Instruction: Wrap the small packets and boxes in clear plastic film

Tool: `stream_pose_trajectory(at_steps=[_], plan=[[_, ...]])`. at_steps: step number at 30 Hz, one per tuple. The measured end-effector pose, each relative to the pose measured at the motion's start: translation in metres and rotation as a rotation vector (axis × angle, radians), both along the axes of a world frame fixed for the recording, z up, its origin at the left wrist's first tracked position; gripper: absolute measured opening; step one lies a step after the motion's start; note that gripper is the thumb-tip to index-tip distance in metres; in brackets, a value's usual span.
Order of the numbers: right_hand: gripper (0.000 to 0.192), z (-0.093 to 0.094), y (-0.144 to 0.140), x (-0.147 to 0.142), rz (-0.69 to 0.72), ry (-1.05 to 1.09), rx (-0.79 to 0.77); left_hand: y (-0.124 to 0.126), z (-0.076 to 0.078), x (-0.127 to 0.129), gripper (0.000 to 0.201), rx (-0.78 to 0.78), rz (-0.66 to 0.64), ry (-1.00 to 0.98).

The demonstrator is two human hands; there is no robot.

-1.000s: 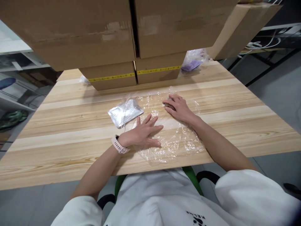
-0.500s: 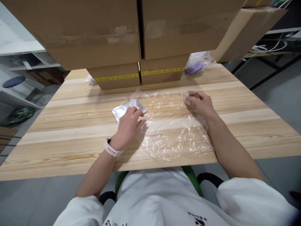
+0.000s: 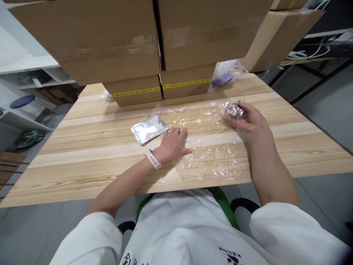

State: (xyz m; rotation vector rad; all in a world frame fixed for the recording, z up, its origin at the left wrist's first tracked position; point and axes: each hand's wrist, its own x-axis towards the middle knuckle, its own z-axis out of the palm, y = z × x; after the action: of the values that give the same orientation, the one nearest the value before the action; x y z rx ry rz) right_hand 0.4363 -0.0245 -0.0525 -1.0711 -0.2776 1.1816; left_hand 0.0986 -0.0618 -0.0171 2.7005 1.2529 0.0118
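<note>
Two hands work one clear plastic sheet (image 3: 209, 147): the left hand (image 3: 173, 141) lies flat, pinning it to the counter (image 3: 82, 147), while the right hand (image 3: 246, 117) pinches a small wrapped object (image 3: 234, 109).

Light wooden table (image 3: 82, 162), plank top. Directly on it: crinkled clear plastic sheet (image 3: 209, 147) spread near front edge, silver foil pouch (image 3: 149, 129) just left of sheet, cardboard boxes (image 3: 160, 88) stacked at back, clear bag with purple contents (image 3: 224, 73) beside boxes
</note>
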Motion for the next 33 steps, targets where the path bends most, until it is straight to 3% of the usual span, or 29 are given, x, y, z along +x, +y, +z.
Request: stream_pose_trajectory(at_steps=[2,4,7,10,13,15,17,19,21,23,26,29,33], plan=[[0.008,-0.004,-0.002,0.011,0.003,-0.02,-0.033,0.015,0.006,0.01,0.054,-0.132,0.05,0.031],[0.006,-0.009,-0.004,0.025,0.01,-0.07,-0.059,0.028,0.012,0.012,0.029,-0.221,0.054,0.028],[0.004,-0.015,-0.005,0.044,-0.005,-0.136,-0.065,0.048,0.019,0.007,0.001,-0.203,0.069,0.009],[0.006,-0.018,-0.004,0.051,-0.048,-0.162,-0.019,0.07,0.032,0.001,0.007,-0.096,0.237,-0.181],[0.006,-0.016,-0.001,0.037,-0.02,-0.169,0.028,0.089,0.052,-0.001,0.018,0.075,0.464,-0.559],[0.01,-0.015,0.001,0.015,0.042,-0.173,0.041,0.096,0.065,0.005,0.024,0.209,0.521,-0.767],[0.017,-0.012,0.001,-0.015,0.135,-0.159,0.053,0.095,0.07,0.018,0.024,0.292,0.484,-0.912],[0.02,-0.009,-0.002,-0.046,0.253,-0.111,0.076,0.088,0.064,0.036,0.022,0.291,0.409,-0.974],[0.025,-0.005,-0.007,-0.073,0.339,-0.049,0.115,0.076,0.047,0.056,0.02,0.196,0.311,-0.964],[0.035,-0.002,-0.013,-0.088,0.419,0.0,0.18,0.064,0.025,0.074,0.024,-0.036,0.182,-0.914],[0.04,-0.007,-0.017,-0.094,0.475,0.0,0.239,0.049,-0.003,0.095,0.051,-0.385,0.044,-0.872],[0.032,-0.021,-0.01,-0.09,0.356,-0.143,0.181,0.043,-0.011,0.107,0.059,-0.506,-0.032,-0.906],[0.026,-0.036,0.01,-0.065,0.005,-0.507,0.105,0.036,0.001,0.101,0.054,-0.313,-0.047,-0.816]])
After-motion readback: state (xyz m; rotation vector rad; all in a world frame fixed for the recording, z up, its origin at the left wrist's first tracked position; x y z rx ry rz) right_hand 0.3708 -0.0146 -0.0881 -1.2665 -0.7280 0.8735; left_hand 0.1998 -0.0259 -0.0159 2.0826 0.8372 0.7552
